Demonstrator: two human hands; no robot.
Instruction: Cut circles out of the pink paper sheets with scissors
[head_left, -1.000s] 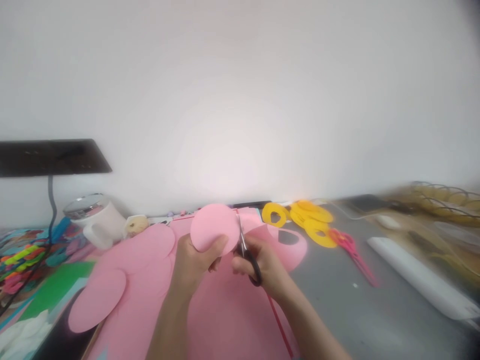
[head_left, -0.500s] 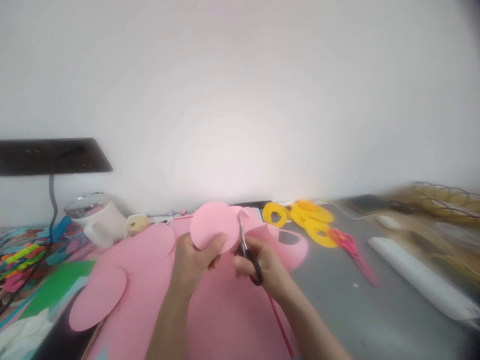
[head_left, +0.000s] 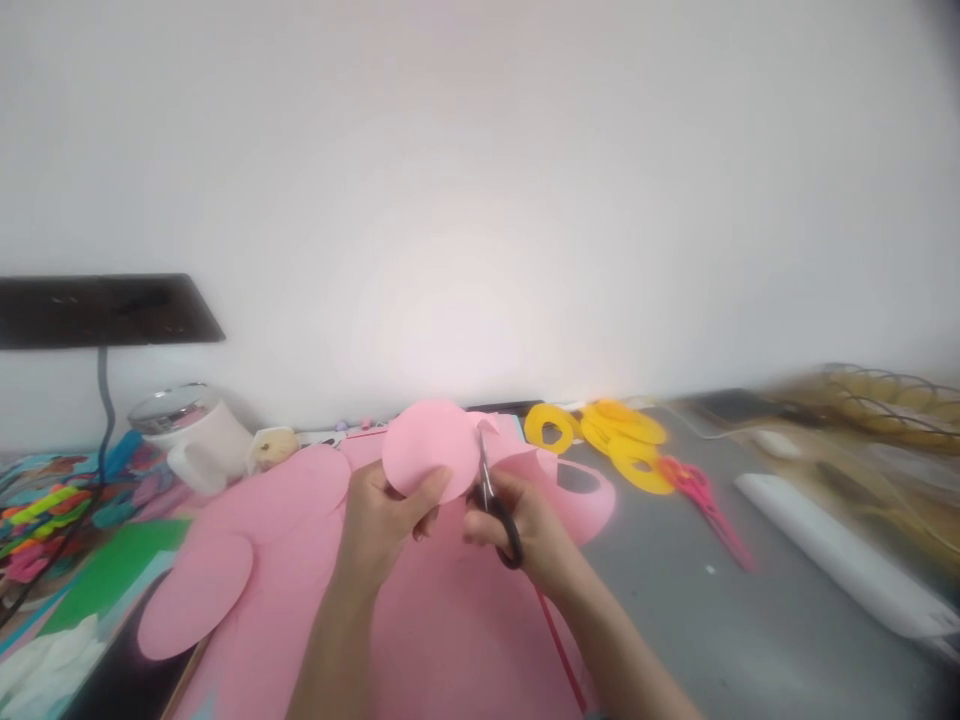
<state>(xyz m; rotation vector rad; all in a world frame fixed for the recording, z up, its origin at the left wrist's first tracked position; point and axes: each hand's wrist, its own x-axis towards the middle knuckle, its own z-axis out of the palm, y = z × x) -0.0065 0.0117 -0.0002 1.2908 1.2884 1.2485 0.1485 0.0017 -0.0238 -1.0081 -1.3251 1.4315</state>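
Observation:
Pinched in my left hand (head_left: 394, 510), thumb on top, is a round pink paper disc (head_left: 429, 445) held up above the table. My right hand (head_left: 525, 515) grips scissors (head_left: 487, 490) with black handles, their blades pointing upward along the disc's right edge. Whether the blades are closed on paper is too blurred to tell. Beneath both hands spreads a large pink paper sheet (head_left: 457, 620). More cut pink discs lie to the left, one of them a single disc (head_left: 196, 598) near the edge. Right of the scissors sits a pink paper ring (head_left: 596, 500).
Several yellow paper rings (head_left: 551, 428) lie by the wall, with pink scissors (head_left: 709, 510) beside them. A long white object (head_left: 840, 555) rests on the grey surface (head_left: 660, 600) to the right. A white lidded mug (head_left: 206, 440) and green paper (head_left: 116, 575) are at left.
Both hands hold nearly the same position. The pink disc has shifted very slightly upward and to the right, and the scissors remain at its right edge.

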